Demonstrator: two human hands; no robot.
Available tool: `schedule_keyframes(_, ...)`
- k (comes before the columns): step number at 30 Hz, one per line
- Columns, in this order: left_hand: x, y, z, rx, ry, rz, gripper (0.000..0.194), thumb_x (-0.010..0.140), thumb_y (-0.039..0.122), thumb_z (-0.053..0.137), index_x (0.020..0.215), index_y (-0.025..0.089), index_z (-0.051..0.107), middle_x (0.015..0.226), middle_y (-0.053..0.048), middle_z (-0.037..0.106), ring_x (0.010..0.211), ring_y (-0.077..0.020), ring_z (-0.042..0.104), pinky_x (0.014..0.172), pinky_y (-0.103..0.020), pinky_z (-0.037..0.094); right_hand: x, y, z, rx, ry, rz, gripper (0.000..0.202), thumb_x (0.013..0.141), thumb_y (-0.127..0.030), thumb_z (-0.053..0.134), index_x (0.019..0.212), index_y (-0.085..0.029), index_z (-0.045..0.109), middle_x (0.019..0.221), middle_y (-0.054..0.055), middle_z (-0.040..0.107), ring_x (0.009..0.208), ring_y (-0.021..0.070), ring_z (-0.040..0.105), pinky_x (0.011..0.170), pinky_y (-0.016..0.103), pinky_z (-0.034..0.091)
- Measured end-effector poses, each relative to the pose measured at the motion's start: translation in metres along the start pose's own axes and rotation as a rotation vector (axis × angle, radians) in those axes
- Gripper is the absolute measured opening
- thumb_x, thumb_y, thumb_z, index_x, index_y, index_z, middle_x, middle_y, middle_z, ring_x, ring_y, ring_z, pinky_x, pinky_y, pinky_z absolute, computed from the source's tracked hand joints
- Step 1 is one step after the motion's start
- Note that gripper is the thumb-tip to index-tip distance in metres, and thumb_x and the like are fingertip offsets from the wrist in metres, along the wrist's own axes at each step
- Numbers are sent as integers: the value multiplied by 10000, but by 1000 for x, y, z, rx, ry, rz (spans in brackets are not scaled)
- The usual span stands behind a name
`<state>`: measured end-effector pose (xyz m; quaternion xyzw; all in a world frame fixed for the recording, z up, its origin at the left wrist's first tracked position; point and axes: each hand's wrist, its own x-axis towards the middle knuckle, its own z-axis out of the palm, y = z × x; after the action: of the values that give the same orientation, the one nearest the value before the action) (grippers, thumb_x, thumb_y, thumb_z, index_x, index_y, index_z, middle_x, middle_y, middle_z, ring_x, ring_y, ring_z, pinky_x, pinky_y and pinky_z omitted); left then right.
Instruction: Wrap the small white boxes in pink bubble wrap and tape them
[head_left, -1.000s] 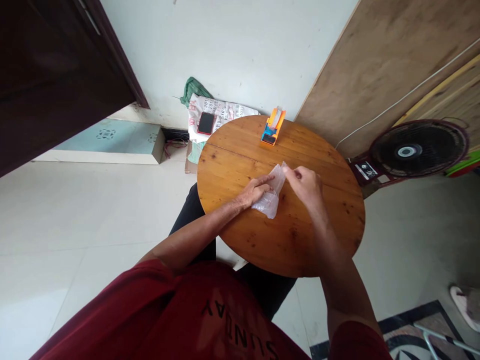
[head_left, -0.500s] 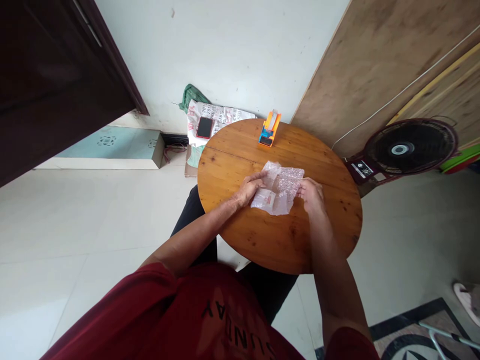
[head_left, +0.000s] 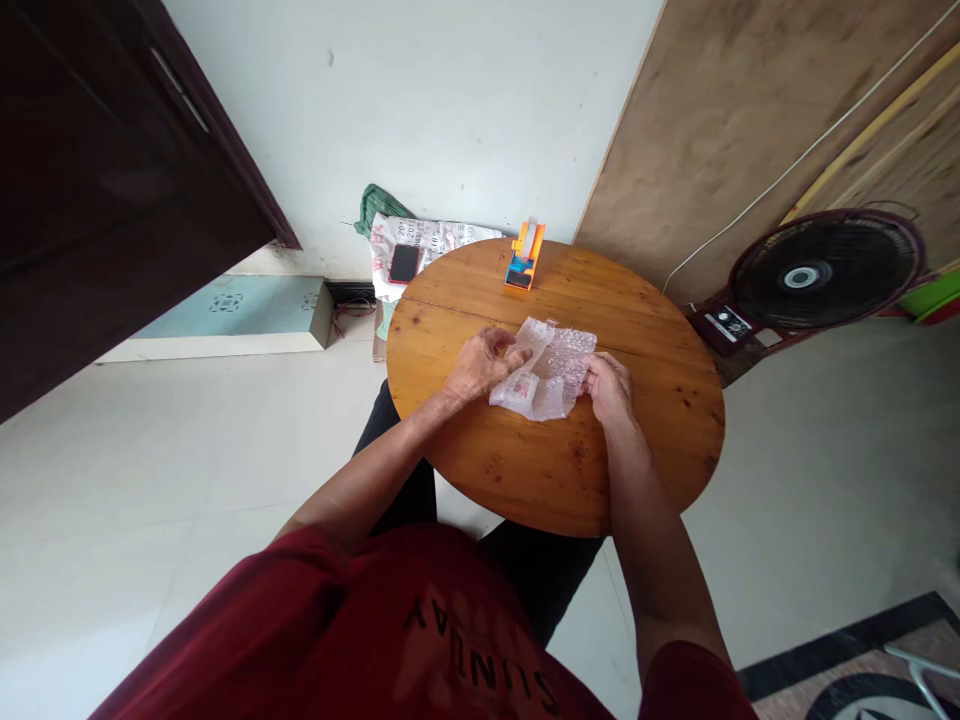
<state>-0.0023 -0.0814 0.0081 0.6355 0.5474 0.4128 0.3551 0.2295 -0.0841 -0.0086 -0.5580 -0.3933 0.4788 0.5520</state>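
A crumpled sheet of clear bubble wrap (head_left: 559, 362) lies on the round wooden table (head_left: 525, 480), with a small pale patch with reddish marks showing near its lower left. At its left edge is my left hand (head_left: 482, 366), fingers curled and thumb reaching over the wrap. My right hand (head_left: 609, 388) pinches the wrap's right edge between thumb and fingers. Beyond the wrap, near the table's far edge, stands an orange and blue tape dispenser (head_left: 524, 257).
A black phone with a red edge (head_left: 404, 264) rests on printed white sacking (head_left: 457, 236) beyond the table's left side. To the right stands a dark round fan (head_left: 802, 278). A pale blue box (head_left: 262, 310) lies on the floor at left.
My left hand has shifted left and its fingers have curled up from lying along the wrap. My right hand stays at the right edge. The view has shifted slightly.
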Motion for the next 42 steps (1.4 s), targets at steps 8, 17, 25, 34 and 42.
schedule_keyframes(8, 34, 41, 18, 421, -193, -16, 338, 561, 342, 881, 674, 193, 599, 798, -91, 624, 1030, -353, 611, 951, -423, 432, 0, 0, 0, -36, 4, -50, 245, 674, -449, 672, 738, -238, 565, 605, -41, 607, 484, 117, 554, 377, 219, 364)
schedule_keyframes(17, 57, 19, -9, 123, -141, -128, 285, 692, 192, 644, 495, 189, 438, 496, 33, 353, 586, -130, 428, 595, -261, 321, 5, 6, -2, -181, 88, -77, 227, 689, -462, 585, 731, -244, 544, 583, -41, 579, 491, 139, 539, 405, 247, 391)
schedule_keyframes(25, 63, -10, -24, 82, -50, -228, 218, 750, 199, 564, 549, 181, 481, 524, 30, 430, 533, -102, 389, 557, -245, 312, 11, 5, -9, -662, 249, -288, 200, 816, -396, 520, 677, -255, 544, 637, 10, 586, 717, 217, 555, 670, 316, 438)
schedule_keyframes(34, 34, 2, -32, 373, 167, 265, 425, 826, 217, 566, 1243, 149, 617, 1132, -122, 664, 1028, -237, 603, 964, -353, 438, 13, 9, -6, -1023, 258, -322, 220, 896, -338, 510, 830, -239, 695, 789, 68, 705, 778, 242, 582, 698, 322, 395)
schedule_keyframes(42, 10, 22, -48, 493, -483, 347, 513, 662, 179, 624, 1169, 176, 704, 963, -82, 726, 945, -269, 626, 962, -394, 436, 11, 5, -10, -1052, 209, -301, 257, 917, -350, 512, 866, -217, 726, 863, 82, 730, 781, 238, 588, 686, 321, 369)
